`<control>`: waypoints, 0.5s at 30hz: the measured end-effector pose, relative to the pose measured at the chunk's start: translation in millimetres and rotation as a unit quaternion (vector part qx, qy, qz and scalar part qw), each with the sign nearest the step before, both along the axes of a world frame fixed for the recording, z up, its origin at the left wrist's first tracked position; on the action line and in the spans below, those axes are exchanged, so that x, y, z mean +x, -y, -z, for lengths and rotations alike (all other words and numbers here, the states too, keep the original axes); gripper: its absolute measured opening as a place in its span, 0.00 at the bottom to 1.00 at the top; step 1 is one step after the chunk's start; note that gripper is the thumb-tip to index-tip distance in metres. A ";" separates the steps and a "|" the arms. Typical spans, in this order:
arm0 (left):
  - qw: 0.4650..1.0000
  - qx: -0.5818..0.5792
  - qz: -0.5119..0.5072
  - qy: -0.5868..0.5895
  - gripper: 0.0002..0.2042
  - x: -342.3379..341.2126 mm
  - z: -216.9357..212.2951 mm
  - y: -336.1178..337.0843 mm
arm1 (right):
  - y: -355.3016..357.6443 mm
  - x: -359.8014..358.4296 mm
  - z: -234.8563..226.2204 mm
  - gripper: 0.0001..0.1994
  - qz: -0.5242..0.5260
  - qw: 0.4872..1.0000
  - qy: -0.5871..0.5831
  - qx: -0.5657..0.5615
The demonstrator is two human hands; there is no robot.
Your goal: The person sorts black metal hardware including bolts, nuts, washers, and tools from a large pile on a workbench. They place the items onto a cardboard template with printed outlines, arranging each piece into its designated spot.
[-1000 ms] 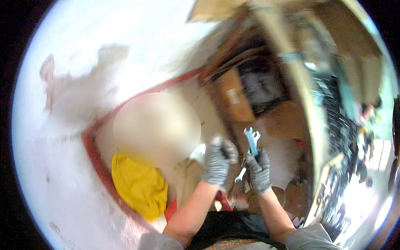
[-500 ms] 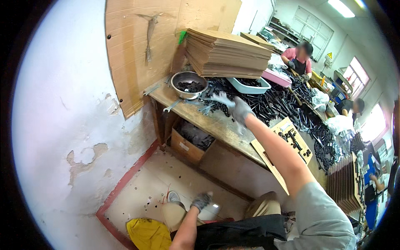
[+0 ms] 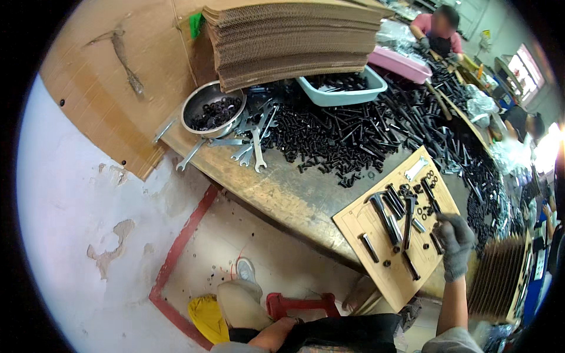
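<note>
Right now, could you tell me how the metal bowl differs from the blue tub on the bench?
The metal bowl is round and shiny steel; the blue tub is rectangular pale-blue plastic. The bowl sits at the bench's near-left corner beside loose wrenches; the tub is tucked partly under the cardboard stack. Both hold dark metal hardware.

A round steel bowl of black nuts point(image 3: 213, 110) stands just left of the tall stack of corrugated cardboard sheets point(image 3: 294, 36); a pale blue plastic tray point(image 3: 344, 88) sits below that stack, with silver open-ended spanners point(image 3: 254, 144) beneath the bowl.
</note>
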State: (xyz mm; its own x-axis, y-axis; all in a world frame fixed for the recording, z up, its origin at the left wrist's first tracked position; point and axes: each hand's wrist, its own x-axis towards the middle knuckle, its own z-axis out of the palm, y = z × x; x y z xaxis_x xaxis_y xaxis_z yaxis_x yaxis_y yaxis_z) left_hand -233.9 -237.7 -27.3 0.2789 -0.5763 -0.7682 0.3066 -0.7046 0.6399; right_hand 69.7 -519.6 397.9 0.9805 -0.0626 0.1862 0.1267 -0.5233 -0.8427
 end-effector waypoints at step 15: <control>0.960 0.082 0.123 0.240 0.18 249.5 -41.6 111.6 | 93.5 -80.1 -5.0 0.08 0.197 0.977 -0.042 -0.073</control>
State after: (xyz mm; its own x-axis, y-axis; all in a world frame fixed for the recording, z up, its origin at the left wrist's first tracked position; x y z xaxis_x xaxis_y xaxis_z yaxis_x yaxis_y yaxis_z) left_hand 15.6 -349.3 14.4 0.4944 -0.5515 -0.6719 -0.1830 -0.8217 0.5398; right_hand -10.4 -613.1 402.9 0.8977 -0.4172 0.1415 -0.1755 -0.6333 -0.7538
